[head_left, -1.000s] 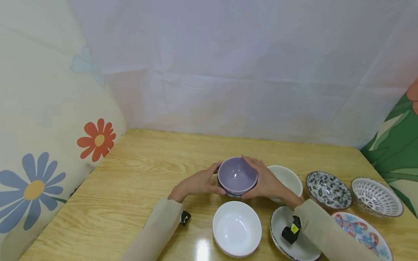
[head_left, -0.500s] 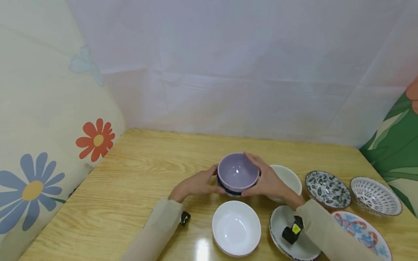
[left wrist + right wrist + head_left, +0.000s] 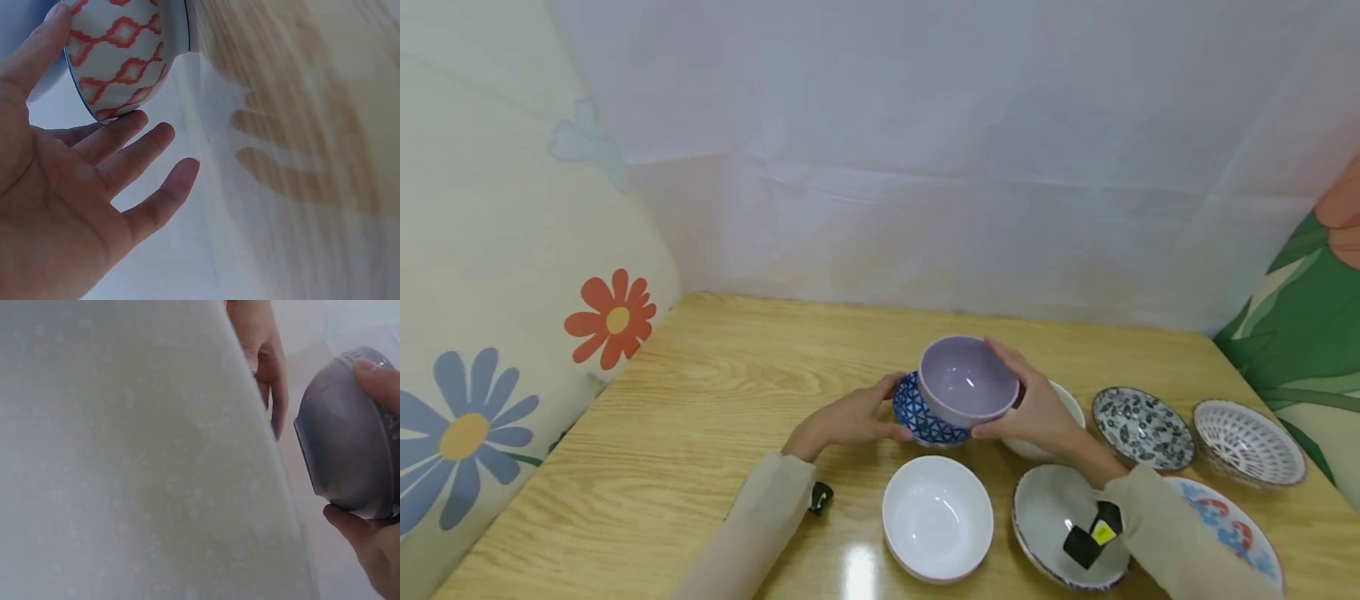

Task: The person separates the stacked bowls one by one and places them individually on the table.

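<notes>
A purple bowl is raised and tilted in my right hand, thumb and fingers gripping its side. In the right wrist view the outside of the purple bowl looks dark and glossy. Partly hidden beneath it is a bowl with a blue geometric inside. My left hand holds that lower bowl at its left edge. The left wrist view shows the blue-patterned bowl's outside, white with red diamonds, between thumb and fingers of the left hand. Its foot is at the wooden table.
A white bowl stands in front. Rightward are a speckled-rim bowl, a pale bowl partly behind the right hand, a leaf-patterned bowl, a dashed-pattern bowl and a red-and-blue plate. The wooden table extends left.
My right hand has lifted the purple bowl out of the blue-patterned bowl and moved it up and right, baring the blue inside. The left hand has stayed at the lower bowl.
</notes>
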Motion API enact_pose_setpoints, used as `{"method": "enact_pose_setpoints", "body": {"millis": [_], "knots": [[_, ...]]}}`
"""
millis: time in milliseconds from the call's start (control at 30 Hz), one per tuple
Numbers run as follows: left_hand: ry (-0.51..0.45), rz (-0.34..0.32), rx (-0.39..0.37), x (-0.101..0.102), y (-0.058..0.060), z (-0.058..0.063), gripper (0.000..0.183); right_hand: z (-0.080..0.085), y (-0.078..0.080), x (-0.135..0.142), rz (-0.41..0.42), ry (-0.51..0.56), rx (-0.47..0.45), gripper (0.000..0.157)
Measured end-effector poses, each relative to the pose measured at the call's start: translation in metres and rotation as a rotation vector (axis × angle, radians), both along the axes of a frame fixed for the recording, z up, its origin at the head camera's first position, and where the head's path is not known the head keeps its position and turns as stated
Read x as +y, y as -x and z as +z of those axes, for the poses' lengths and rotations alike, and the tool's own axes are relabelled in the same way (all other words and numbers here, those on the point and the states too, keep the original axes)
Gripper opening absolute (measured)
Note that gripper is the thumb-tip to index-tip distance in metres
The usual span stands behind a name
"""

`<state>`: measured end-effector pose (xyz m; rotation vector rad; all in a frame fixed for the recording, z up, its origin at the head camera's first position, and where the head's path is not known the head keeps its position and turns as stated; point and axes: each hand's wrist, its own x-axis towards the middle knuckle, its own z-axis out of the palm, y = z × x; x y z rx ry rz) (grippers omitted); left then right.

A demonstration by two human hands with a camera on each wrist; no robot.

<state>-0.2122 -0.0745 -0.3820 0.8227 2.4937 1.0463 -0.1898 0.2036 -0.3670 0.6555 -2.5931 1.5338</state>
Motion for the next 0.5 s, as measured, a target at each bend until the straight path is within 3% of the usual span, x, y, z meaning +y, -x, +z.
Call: {"method": "enact_pose_setpoints", "body": {"millis": [200,500], "knots": [[0.012,0.01,-0.009,0.0,0.0,0.0,0.087,0.008,-0.011,0.016,-0.057,0.081,0.033,0.113],[0.02,0.009,-0.013,0.0,0.001,-0.002,0.086,0.017,-0.033,0.049,-0.161,0.048,0.027,0.114]]}}
